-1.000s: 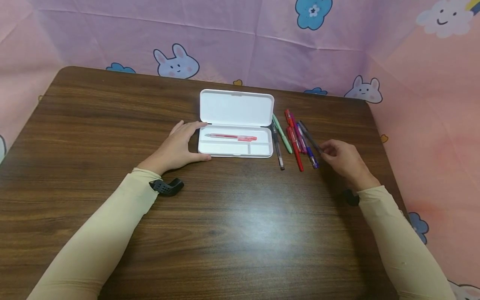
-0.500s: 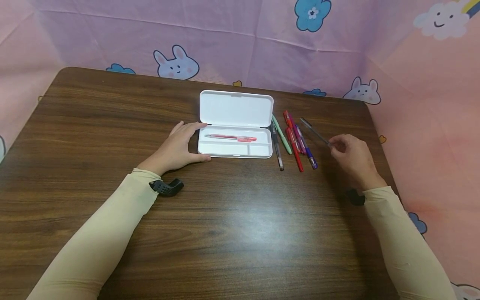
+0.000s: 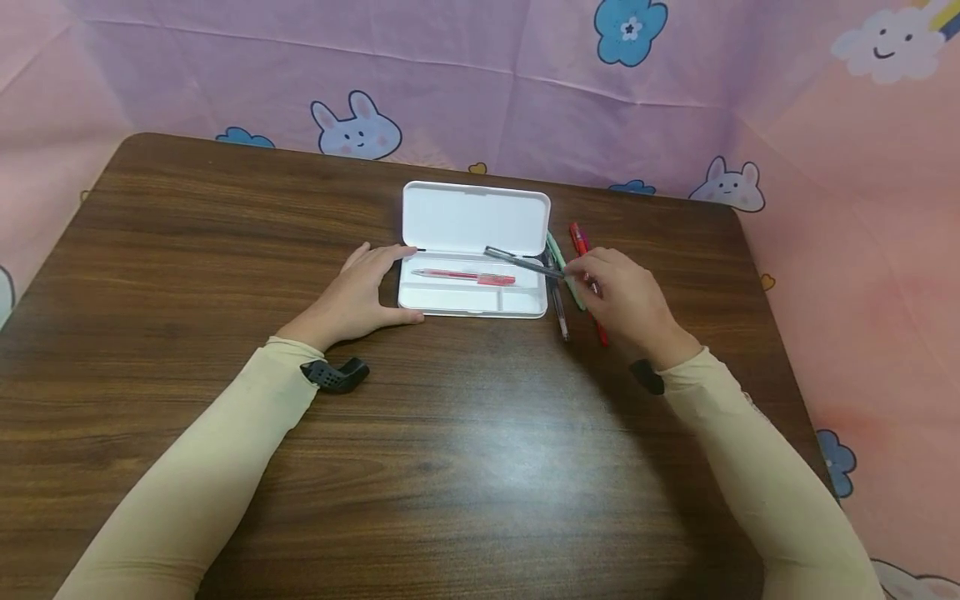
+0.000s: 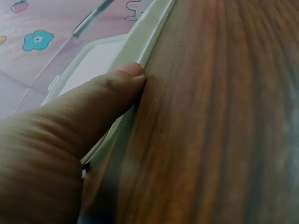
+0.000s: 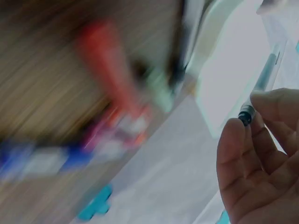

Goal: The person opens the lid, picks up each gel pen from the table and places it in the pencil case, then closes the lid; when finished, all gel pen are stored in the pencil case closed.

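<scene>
— Since half a second ago, the right hand (image 3: pixel 626 300) has swung left from beyond the loose pens, bringing the dark pen (image 3: pixel 525 263) across the white case (image 3: pixel 450 297).

— How is it held?

— Thumb and fingers pinch its right-hand end, narrow and close. The left wrist view shows it raised above the case, against the cloth (image 4: pixel 58 58).

— And its direction?

— The free end points left and slightly away from the person, over the hinge side. Its long axis was steeper before; now it slants mildly across the case. I can't tell which end writes.

— Does it match the red pen (image 3: pixel 465 276) inside?

— Not quite. That one lies nearly along the case's length, in the back compartment.

— The left hand (image 3: pixel 352 292)?

— Unmoved, spread wide at the case's left end: thumb at the near edge, fingertip by the hinge.

— Under the right hand?

— Loose pens, partly hidden, the green pen (image 3: pixel 555 248) just beside the case.
</scene>
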A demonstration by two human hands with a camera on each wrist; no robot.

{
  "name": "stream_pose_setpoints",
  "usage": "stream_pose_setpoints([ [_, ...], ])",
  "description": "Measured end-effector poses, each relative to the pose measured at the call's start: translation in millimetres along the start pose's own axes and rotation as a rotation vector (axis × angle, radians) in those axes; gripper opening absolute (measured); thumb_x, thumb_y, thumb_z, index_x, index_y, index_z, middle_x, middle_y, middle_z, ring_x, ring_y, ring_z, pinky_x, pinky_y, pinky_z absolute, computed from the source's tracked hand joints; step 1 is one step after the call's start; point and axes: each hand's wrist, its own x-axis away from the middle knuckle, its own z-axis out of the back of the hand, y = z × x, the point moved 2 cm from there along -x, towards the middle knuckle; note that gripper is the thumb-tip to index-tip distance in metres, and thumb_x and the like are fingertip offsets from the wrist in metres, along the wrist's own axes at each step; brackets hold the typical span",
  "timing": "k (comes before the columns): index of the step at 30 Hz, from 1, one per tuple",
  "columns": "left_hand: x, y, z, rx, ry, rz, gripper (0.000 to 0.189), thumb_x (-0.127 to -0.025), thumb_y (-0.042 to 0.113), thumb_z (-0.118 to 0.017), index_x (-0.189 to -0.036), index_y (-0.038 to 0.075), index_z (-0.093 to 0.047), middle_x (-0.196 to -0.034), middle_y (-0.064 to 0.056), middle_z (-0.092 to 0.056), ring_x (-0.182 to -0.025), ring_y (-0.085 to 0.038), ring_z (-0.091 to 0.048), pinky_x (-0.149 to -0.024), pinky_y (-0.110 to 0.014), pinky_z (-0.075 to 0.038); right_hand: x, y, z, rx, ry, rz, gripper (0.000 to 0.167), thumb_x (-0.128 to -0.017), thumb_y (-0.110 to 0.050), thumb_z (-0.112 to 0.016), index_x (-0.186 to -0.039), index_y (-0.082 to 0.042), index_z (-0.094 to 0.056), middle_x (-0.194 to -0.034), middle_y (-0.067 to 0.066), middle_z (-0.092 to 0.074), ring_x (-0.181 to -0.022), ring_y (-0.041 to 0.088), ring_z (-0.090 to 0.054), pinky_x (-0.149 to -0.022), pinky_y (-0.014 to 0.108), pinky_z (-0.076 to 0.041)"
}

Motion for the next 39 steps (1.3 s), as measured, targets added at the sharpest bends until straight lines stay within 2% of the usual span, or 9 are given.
stream_pose_setpoints([
  [2,0.1,0.2,0.3,-0.002,0.001,-0.002,0.103,-0.08,0.053,-0.086,-0.16,0.013,-0.036,-0.161,-0.012,-0.041,-0.152,-0.033,-0.032,-0.13,-0.046,-0.001,-10.8,-10.9,-9.1,0.012,-0.028,0.042,0.016,-0.098,-0.008,-0.071,-0.113,-0.005,-0.075,-0.106,0.01,-0.072,-0.092,0.025,-0.064,-0.073,0.043,-0.059],
  [5,0.5,0.6,0.8,-0.004,0.001,-0.004,0.103,-0.081,0.053,-0.086,-0.16,0.013,-0.035,-0.161,-0.012,-0.041,-0.152,-0.033,-0.032,-0.13,-0.046,-0.001,-26.1,-22.6,-22.4,0.014,-0.075,0.074,0.016,-0.099,-0.008,-0.068,-0.114,-0.006,-0.075,-0.111,0.01,-0.073,-0.101,0.026,-0.067,-0.08,0.044,-0.06],
  [9,1.9,1.0,0.9,-0.004,0.0,-0.003,0.102,-0.081,0.053,-0.086,-0.16,0.014,-0.035,-0.162,-0.011,-0.041,-0.152,-0.033,-0.032,-0.13,-0.046,-0.001,-42.7,-31.4,-36.7,0.017,-0.125,0.074,0.016,-0.1,-0.01,-0.067,-0.114,-0.009,-0.076,-0.113,0.008,-0.073,-0.106,0.025,-0.067,-0.087,0.042,-0.06],
  [13,2.1,1.4,-0.7,-0.008,-0.001,-0.008,0.101,-0.081,0.053,-0.086,-0.16,0.014,-0.036,-0.162,-0.01,-0.041,-0.152,-0.032,-0.033,-0.13,-0.045,-0.001,-51.6,-34.3,-46.4,0.031,-0.166,0.057,0.017,-0.101,-0.013,-0.067,-0.115,-0.012,-0.076,-0.114,0.005,-0.073,-0.106,0.023,-0.067,-0.084,0.041,-0.06],
  [18,1.6,1.5,-1.3,-0.008,0.003,-0.011,0.101,-0.081,0.053,-0.086,-0.16,0.013,-0.036,-0.161,-0.01,-0.041,-0.152,-0.031,-0.033,-0.13,-0.045,-0.001,-56.5,-34.9,-52.5,0.014,-0.207,0.048,0.018,-0.102,-0.015,-0.066,-0.116,-0.011,-0.076,-0.115,0.006,-0.073,-0.107,0.023,-0.067,-0.087,0.042,-0.06],
  [25,1.4,0.3,0.5,-0.003,0.0,0.004,0.104,-0.08,0.053,-0.087,-0.161,0.013,-0.035,-0.162,-0.013,-0.04,-0.152,-0.033,-0.031,-0.13,-0.045,-0.001,-59.0,-32.9,-55.5,-0.017,-0.215,0.044,0.016,-0.101,-0.017,-0.069,-0.113,-0.015,-0.079,-0.113,0.003,-0.075,-0.098,0.019,-0.067,-0.085,0.038,-0.06],
  [32,1.0,0.6,0.7,0.003,0.005,0.002,0.104,-0.079,0.053,-0.087,-0.16,0.013,-0.035,-0.162,-0.013,-0.04,-0.152,-0.034,-0.032,-0.13,-0.046,-0.001,-58.8,-31.1,-55.1,-0.034,-0.226,0.044,0.016,-0.101,-0.018,-0.069,-0.112,-0.016,-0.081,-0.112,0.002,-0.075,-0.1,0.017,-0.068,-0.086,0.036,-0.06],
  [39,1.1,0.3,0.5,0.002,0.003,-0.001,0.104,-0.08,0.054,-0.087,-0.161,0.014,-0.035,-0.162,-0.012,-0.04,-0.152,-0.034,-0.032,-0.13,-0.046,-0.001,-57.4,-30.2,-54.0,-0.035,-0.231,0.053,0.018,-0.1,-0.017,-0.07,-0.114,-0.017,-0.082,-0.11,0.002,-0.075,-0.094,0.017,-0.065,-0.078,0.033,-0.058],
])
